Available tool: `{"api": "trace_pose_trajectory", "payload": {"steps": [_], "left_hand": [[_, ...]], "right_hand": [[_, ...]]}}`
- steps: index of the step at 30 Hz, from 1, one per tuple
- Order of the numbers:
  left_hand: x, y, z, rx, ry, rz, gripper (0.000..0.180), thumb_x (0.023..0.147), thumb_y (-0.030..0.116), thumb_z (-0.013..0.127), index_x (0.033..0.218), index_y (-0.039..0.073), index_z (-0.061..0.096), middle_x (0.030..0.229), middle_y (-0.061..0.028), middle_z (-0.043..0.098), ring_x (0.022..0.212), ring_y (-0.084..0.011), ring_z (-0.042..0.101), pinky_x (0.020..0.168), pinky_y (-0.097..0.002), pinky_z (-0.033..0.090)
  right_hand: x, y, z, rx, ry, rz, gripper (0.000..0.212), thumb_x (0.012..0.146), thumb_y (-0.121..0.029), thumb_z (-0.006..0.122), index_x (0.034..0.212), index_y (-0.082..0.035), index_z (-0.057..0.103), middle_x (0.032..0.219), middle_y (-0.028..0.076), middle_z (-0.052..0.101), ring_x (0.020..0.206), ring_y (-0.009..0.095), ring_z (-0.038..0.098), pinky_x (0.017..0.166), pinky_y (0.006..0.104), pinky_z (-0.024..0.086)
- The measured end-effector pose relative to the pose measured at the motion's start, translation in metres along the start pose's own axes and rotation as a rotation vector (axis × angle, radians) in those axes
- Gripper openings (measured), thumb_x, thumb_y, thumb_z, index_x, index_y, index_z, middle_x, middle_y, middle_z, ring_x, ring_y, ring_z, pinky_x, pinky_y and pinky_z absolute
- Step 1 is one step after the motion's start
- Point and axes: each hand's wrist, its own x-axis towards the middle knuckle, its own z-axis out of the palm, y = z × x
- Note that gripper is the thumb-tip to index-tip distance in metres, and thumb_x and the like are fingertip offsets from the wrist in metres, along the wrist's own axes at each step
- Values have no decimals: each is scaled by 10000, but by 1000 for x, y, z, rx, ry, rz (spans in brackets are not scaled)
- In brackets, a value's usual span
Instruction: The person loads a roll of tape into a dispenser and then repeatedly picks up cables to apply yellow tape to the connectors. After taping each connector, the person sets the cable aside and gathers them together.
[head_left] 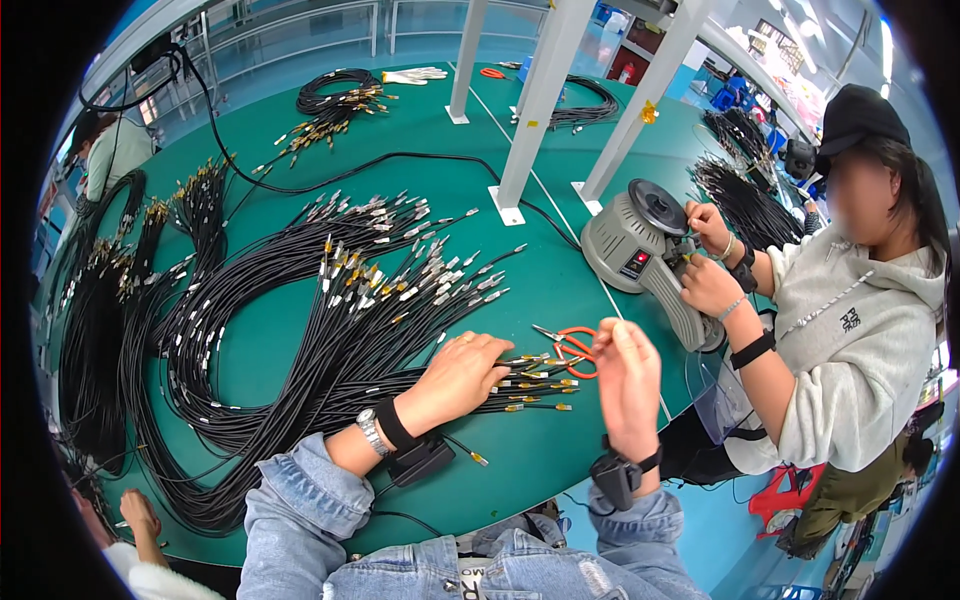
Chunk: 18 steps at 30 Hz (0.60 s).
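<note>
My left hand [460, 375] rests palm down over a bundle of black cables [400, 385], its fingers stretched toward the right. From under and beyond it, cable ends [545, 380] with yellow and clear tips fan out on the green table. My right hand [627, 385] is raised to the right of these ends, fingers drawn together and thumb near the fingertips. Whatever it pinches, if anything, is too small to make out. Just left of it lies a hand tool with orange loop handles [572, 352] and a pointed metal tip, partly behind the cable ends.
Large curved cable bundles [250, 270] cover the table's left side. A grey bench machine [625, 240] with a black disc stands right, where a co-worker's hands [708, 285] work. Grey posts [530, 130] rise from the table. A coiled cable bundle [340, 95] and white glove [413, 76] lie far back.
</note>
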Motion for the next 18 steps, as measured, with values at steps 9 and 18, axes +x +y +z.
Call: {"api": "trace_pose_trajectory", "payload": {"steps": [9,18], "left_hand": [[-23,3,-1,-52,-180,-24,379,832,203,661,1166,51,567,1036,-105,565,942,-291,536,841,-392,440],[-31,2,7,8,-80,-22,382,826,225,663,1162,74,560,1038,-75,540,938,-264,526,827,-372,447]], "right_hand": [[126,-37,49,-774,-188,-387,142,905,-114,590,976,2,631,863,6,581,800,78,507,727,223,401],[242,-20,91,-1655,-342,-1297,247,769,-21,589,977,-130,667,853,45,521,886,263,505,733,363,416]]}}
